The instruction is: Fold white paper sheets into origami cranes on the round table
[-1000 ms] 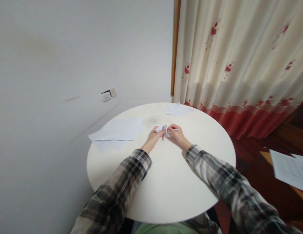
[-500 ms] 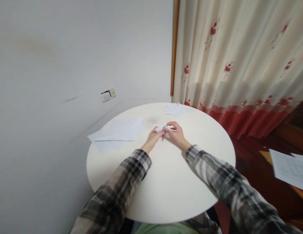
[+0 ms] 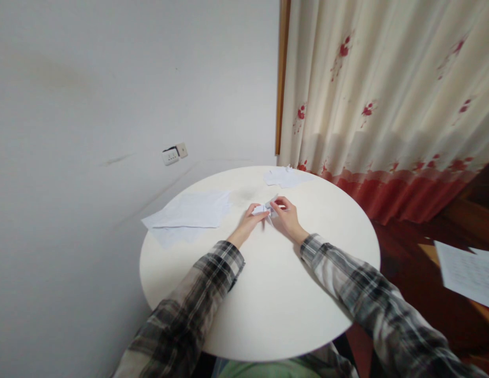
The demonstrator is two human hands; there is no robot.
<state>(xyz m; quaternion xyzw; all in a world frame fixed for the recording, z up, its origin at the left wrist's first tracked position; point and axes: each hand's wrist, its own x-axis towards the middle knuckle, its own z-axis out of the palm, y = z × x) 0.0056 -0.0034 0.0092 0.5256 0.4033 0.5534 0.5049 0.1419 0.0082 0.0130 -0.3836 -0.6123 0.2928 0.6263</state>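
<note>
A small folded piece of white paper (image 3: 260,209) is held between my two hands, just above the middle of the round white table (image 3: 268,294). My left hand (image 3: 248,223) pinches its left part with thumb and fingers. On the other side, my right hand (image 3: 287,216) grips a raised flap near the paper's centre and right edge. Its exact folded shape is partly covered by my fingers.
White paper sheets (image 3: 189,209) lie in a loose stack on the table's left. More paper pieces (image 3: 287,177) sit at the far edge. Behind are a wall with a socket (image 3: 170,156) and a patterned curtain (image 3: 366,79). Written sheets (image 3: 467,273) lie at far right.
A flap of the folded paper now stands up beside my right fingers, where the paper lay flatter before. My right fingers have shifted slightly; the left hand stays nearly in place.
</note>
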